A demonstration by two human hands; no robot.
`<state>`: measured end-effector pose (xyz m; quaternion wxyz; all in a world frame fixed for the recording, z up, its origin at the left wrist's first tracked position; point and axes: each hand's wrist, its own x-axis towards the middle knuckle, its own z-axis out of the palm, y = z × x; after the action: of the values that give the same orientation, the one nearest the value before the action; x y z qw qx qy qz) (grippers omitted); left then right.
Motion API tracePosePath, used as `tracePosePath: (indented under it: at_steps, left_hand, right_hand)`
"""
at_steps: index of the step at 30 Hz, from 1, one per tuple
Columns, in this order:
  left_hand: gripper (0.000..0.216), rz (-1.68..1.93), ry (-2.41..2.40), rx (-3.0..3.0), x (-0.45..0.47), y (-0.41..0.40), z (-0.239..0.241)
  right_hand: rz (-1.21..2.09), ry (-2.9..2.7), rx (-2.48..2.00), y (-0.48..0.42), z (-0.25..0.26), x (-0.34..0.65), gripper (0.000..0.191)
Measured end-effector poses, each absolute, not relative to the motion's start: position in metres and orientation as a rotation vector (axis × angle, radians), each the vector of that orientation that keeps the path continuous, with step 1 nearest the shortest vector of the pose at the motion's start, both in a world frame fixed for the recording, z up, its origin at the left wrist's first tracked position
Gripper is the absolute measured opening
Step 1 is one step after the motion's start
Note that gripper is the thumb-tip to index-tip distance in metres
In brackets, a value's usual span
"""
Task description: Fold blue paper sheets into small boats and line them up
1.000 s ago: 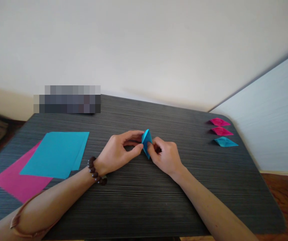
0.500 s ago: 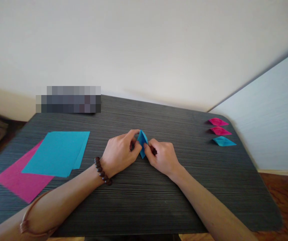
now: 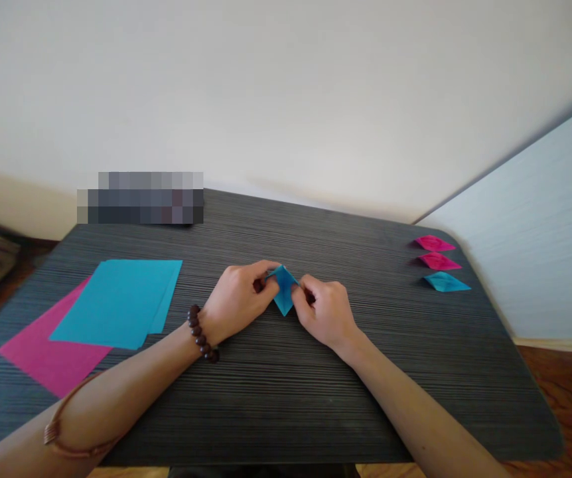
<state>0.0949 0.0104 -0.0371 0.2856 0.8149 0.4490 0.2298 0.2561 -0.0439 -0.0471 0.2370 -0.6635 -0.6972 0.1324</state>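
A small folded blue paper piece [image 3: 284,293] is held between both hands just above the middle of the dark striped table [image 3: 276,398]. My left hand [image 3: 239,300], with a bead bracelet on its wrist, pinches the piece's left side. My right hand [image 3: 326,312] pinches its right side with fingers curled. The piece now looks spread into a wider, kite-like shape pointing down toward me.
A stack of blue sheets [image 3: 121,302] lies over a pink sheet [image 3: 50,352] at the table's left. Two pink folded pieces [image 3: 435,243] [image 3: 440,261] and one blue folded piece [image 3: 446,283] lie in a column at the far right corner. A blurred dark object [image 3: 141,198] sits at the back left.
The blue piece has gone from a narrow upright shape to a wider, flatter one as both hands drew its sides apart and lowered it slightly.
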Motion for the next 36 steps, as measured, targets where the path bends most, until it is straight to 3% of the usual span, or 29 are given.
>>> tracePosePath:
  at_steps: [14, 17, 21, 36]
  left_hand:
    - [0.024, 0.545, 1.28, 2.241, 0.098, 0.006, -0.034]
    - [0.025, 0.576, 1.248, 2.251, 0.096, 0.007, -0.034]
    - [0.028, 0.608, 1.244, 2.232, 0.095, 0.009, -0.034]
    - [0.027, 0.596, 1.163, 2.087, 0.094, 0.009, -0.033]
  right_hand:
    - [0.431, -1.902, -1.761, -0.042, -0.049, 0.259, 0.019]
    - [0.508, -1.795, -1.674, -0.041, -0.051, 0.261, 0.005]
    - [0.694, -1.675, -1.479, -0.041, -0.051, 0.265, 0.02]
    - [0.757, -1.641, -1.45, -0.043, -0.049, 0.266, 0.025]
